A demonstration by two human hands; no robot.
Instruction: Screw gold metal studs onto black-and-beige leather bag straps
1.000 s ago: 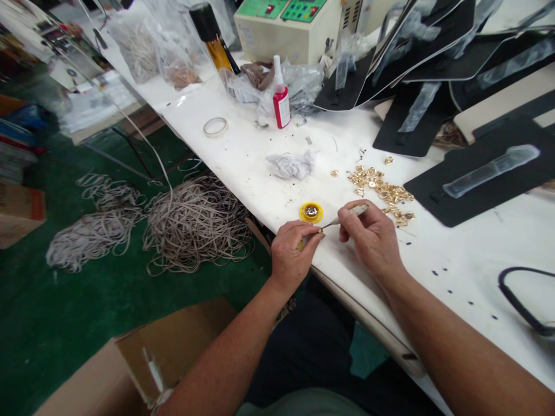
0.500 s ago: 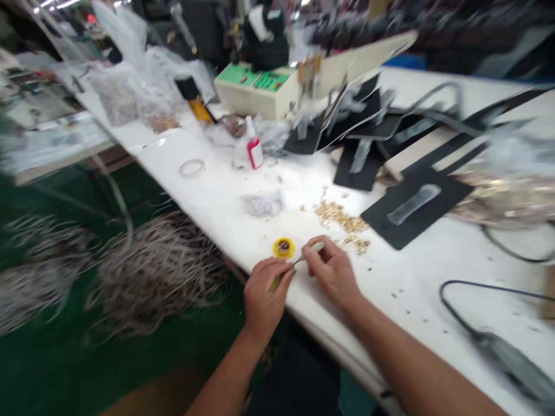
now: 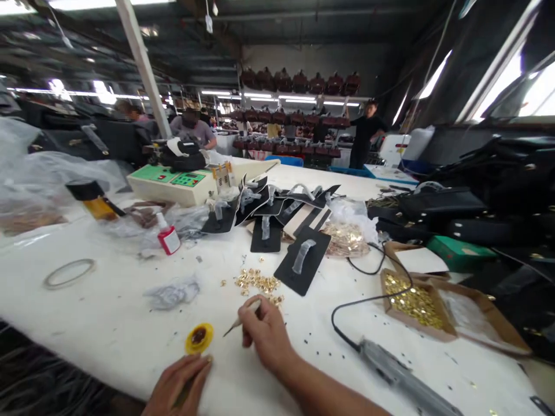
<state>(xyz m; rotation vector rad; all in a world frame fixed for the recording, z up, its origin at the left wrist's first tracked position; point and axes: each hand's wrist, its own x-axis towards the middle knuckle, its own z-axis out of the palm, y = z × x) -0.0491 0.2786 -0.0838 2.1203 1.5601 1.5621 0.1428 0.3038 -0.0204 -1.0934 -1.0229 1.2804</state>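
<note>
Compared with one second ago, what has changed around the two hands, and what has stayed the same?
The view has tilted up, so the hall behind shows. The hands have parted: the left hand drew back toward the person with its small gold part, and the pointed tool in the right hand now aims at the yellow cap. Both grips, the cap, the gold pile and the red bottle stayed.

Btm edge cuts off the left hand (image 3: 176, 384) at the wrist. Its fingers hide most of the thin stick (image 3: 187, 392) they wrap, & the gold bit (image 3: 210, 359) at the fingertips is too small to tell. The right hand (image 3: 265, 335) covers the back of the pointed tool (image 3: 236, 325) it pinches. Contents of the yellow cap (image 3: 199, 338), between both grips: can't tell. The power tool (image 3: 401, 378), well right of the grips, is blurred & cut by the btm edge.
</note>
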